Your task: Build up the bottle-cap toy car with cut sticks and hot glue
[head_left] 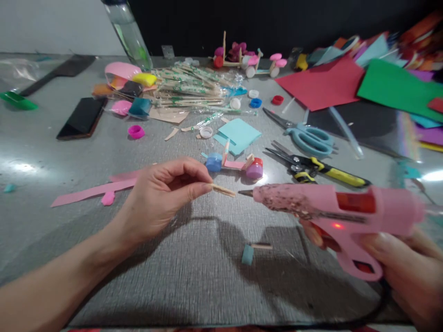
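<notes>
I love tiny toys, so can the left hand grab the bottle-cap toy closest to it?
Probably yes: the bottle-cap toy sits just past the left hand, and nothing seems to be between them. But that hand pinches a wooden stick, so it might need to drop that first.

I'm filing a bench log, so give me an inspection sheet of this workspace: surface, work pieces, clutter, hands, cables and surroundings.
Surface: gray textured tabletop.
Work pieces: wooden stick, its end close to the nozzle of a pink glue gun; red light lit.
Clutter: blue-handled scissors, yellow-black cutters, phone, wrapped sticks, red sheet.
Hands: left hand pinches the stick; right hand grips the gun.
Cables: dark cord below the gun's handle.
Surroundings: dark panel behind, pale wall at far left.
</notes>
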The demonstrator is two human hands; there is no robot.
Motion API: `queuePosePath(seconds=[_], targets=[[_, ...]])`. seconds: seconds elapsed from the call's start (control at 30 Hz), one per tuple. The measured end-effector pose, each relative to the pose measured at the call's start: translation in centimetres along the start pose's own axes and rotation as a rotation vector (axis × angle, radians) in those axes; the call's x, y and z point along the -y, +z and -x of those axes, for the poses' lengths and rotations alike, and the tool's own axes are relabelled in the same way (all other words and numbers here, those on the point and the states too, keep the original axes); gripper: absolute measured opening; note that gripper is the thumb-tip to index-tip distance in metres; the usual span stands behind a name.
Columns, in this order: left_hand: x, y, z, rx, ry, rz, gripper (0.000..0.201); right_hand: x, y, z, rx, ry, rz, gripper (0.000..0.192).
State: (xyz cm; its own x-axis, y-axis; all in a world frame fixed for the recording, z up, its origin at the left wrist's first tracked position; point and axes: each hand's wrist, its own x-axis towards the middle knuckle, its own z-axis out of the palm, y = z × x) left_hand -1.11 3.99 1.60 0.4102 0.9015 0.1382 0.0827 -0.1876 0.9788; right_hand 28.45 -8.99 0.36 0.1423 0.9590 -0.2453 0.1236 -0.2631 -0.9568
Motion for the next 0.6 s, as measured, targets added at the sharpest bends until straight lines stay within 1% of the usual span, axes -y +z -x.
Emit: queuePosePath(seconds=[0.2,0.33,0.4,0.47,0.53,0.6], targets=[[-0.2,0.0,0.0,-0.028,-0.019,0.000,0.009,1.4,0.5,-0.9,0.090,-0.172,-0.094,0.030],[-0.8,-0.1,0.1,-0.075,-0.018,0.010,0.005,1.9,1.2,-1.5,0.145,-0.273,-0.126,0.039],[-1.6,-0.4,0.2,-0.150,0.014,0.024,0.005,2.4,1.6,-1.7,0.161,-0.287,-0.142,0.041],[-2.8,-1.0,0.4,-0.242,0.073,0.053,0.005,3.5,2.3,-2.0,0.144,-0.261,-0.159,0.041],[-4.3,-1.9,0.9,-0.325,0.155,0.093,0.004,5.1,3.3,-2.6,0.118,-0.220,-0.135,0.041],[-5.7,-3.0,1.6,-0.398,0.238,0.126,0.005,7.2,4.8,-3.7,0.115,-0.224,-0.033,0.040]])
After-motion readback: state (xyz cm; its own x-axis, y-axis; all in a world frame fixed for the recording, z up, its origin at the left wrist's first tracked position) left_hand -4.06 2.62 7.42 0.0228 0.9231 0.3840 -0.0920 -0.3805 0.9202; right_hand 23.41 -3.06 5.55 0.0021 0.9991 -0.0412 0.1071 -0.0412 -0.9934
